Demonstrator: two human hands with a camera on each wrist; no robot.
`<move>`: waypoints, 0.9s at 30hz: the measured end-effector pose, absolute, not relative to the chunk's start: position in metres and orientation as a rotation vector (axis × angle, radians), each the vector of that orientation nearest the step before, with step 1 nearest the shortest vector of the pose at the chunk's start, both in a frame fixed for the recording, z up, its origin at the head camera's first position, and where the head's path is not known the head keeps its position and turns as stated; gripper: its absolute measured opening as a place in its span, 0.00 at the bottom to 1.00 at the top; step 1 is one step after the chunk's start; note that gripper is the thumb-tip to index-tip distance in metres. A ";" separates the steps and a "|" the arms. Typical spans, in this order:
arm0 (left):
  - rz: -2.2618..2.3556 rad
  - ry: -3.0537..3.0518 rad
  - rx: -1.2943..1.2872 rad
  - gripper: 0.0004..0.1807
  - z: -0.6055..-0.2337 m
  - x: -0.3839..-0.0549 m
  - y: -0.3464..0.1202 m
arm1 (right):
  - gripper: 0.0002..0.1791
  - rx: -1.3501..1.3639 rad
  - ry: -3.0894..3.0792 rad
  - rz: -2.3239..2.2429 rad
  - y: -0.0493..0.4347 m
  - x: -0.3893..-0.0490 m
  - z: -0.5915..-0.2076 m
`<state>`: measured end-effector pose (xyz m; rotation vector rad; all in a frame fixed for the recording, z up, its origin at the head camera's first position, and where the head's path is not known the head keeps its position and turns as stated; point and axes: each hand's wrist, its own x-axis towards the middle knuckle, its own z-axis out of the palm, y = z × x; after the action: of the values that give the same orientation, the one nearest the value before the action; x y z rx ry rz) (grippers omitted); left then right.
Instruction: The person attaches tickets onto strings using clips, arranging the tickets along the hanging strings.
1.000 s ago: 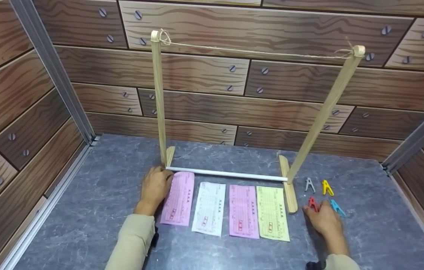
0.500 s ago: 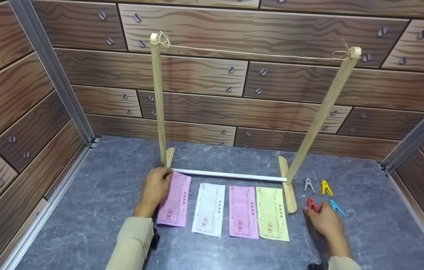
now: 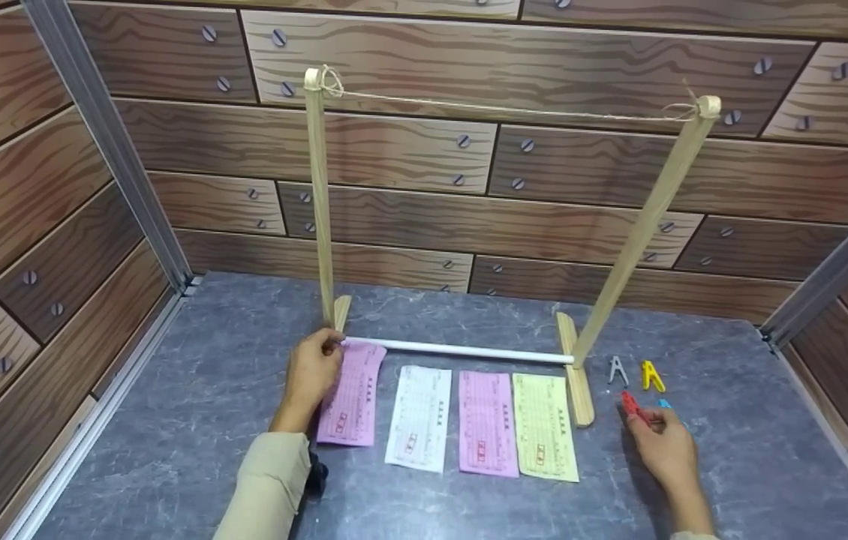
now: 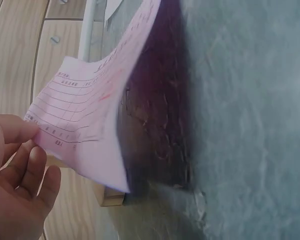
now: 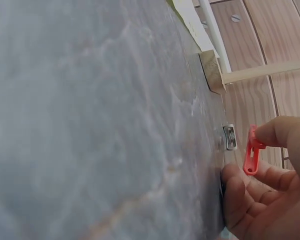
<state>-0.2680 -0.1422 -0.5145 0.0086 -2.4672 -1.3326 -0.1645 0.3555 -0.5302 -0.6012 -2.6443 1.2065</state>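
Note:
My left hand (image 3: 313, 373) pinches the top left corner of the leftmost pink paper slip (image 3: 351, 394). In the left wrist view that pink slip (image 4: 85, 100) bends upward off the table, its corner between thumb and finger. Over on the right, my right hand (image 3: 666, 446) holds a red clothespin (image 3: 632, 406); the right wrist view shows the red clothespin (image 5: 252, 152) between thumb and fingers. A blue clothespin (image 3: 665, 403) is mostly hidden behind that hand. Grey (image 3: 617, 370) and yellow clothespins (image 3: 652, 376) lie just beyond it.
A white slip (image 3: 419, 420), a second pink slip (image 3: 487, 424) and a yellow slip (image 3: 545, 427) lie in a row. Behind them stands a wooden frame with two posts (image 3: 319, 202), a white bottom rod (image 3: 461, 349) and a string (image 3: 506, 109) across the top.
The left hand has lifted the pink slip's top edge off the table. The right hand has picked up the red clothespin, and its fingers now cover most of the blue one.

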 end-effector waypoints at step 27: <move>-1.444 -2.346 0.013 0.02 -0.507 -0.264 -0.145 | 0.24 -0.506 -2.102 1.810 0.337 -0.164 -0.488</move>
<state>-0.2639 -0.1446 -0.5066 0.0127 -2.3465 -1.4441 -0.1636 0.3371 -0.4881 -0.5058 -2.1022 1.8100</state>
